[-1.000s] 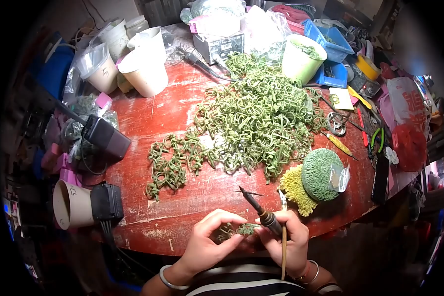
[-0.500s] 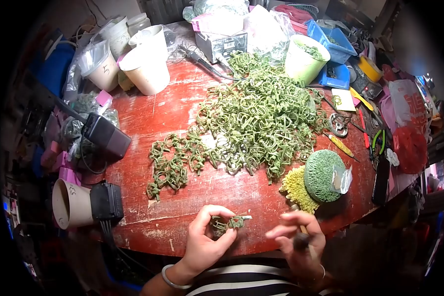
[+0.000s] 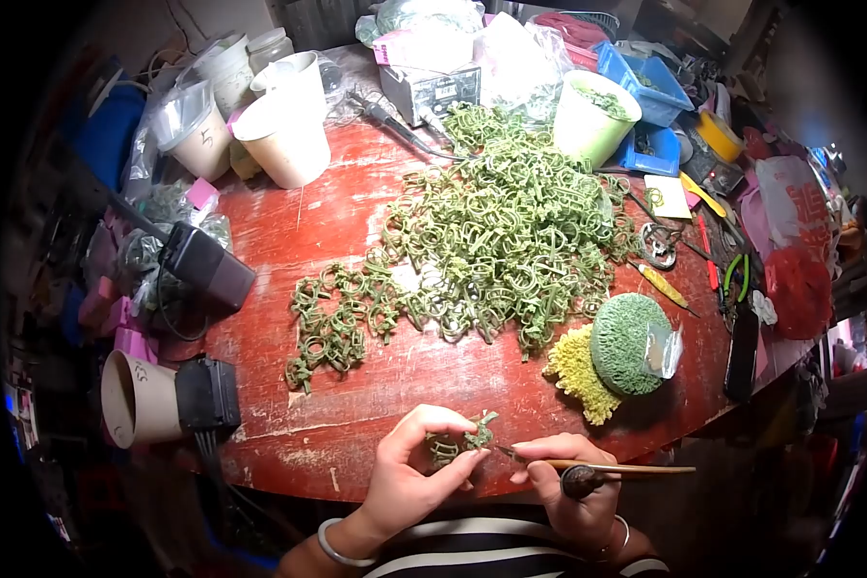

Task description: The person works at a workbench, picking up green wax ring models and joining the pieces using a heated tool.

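My left hand (image 3: 416, 474) pinches a small cluster of green rings (image 3: 479, 433) between thumb and fingers, low over the table's near edge. In my right hand (image 3: 576, 482) lies a thin wooden-handled tool (image 3: 645, 469), gripped like a pen. Its dark tip points left, close to the ring cluster; whether they touch I cannot tell. A dark rounded knob (image 3: 580, 480) also shows at the right palm, its other end hidden. Beyond my hands spreads a big heap of similar green rings (image 3: 511, 222), with a smaller group (image 3: 332, 323) at its left.
Right of centre sit a round green textured pad (image 3: 631, 345) and a yellow spongy piece (image 3: 585, 376). A yellow-handled tool (image 3: 663, 283) and green-handled pliers (image 3: 737, 277) lie at the right. White buckets (image 3: 284, 140) stand back left; a black box (image 3: 207, 268) is at the left edge.
My right hand has shifted slightly left, its fingers closing round the tool, whose tip now points at the ring cluster. My left hand has turned the cluster and raised it slightly.
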Demonstrator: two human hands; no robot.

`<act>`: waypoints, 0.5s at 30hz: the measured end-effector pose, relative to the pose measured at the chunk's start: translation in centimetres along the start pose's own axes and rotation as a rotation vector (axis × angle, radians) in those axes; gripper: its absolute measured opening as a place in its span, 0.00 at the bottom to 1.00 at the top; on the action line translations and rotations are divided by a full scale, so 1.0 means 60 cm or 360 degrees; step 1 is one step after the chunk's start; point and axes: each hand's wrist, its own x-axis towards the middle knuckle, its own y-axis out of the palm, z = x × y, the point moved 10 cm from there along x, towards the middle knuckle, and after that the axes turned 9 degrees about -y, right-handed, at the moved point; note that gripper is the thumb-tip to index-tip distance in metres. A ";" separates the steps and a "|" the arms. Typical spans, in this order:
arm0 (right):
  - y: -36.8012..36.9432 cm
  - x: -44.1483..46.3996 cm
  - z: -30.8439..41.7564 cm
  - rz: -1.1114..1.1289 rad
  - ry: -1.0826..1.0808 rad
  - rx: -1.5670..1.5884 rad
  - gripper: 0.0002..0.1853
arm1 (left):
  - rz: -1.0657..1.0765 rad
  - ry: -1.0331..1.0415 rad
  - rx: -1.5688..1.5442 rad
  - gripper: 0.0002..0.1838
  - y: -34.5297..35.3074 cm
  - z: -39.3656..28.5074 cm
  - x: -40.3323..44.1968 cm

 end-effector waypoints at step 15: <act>0.015 0.014 0.031 0.0139 -0.0477 -0.0306 0.11 | -0.0231 0.0563 0.0813 0.16 0.004 -0.050 -0.019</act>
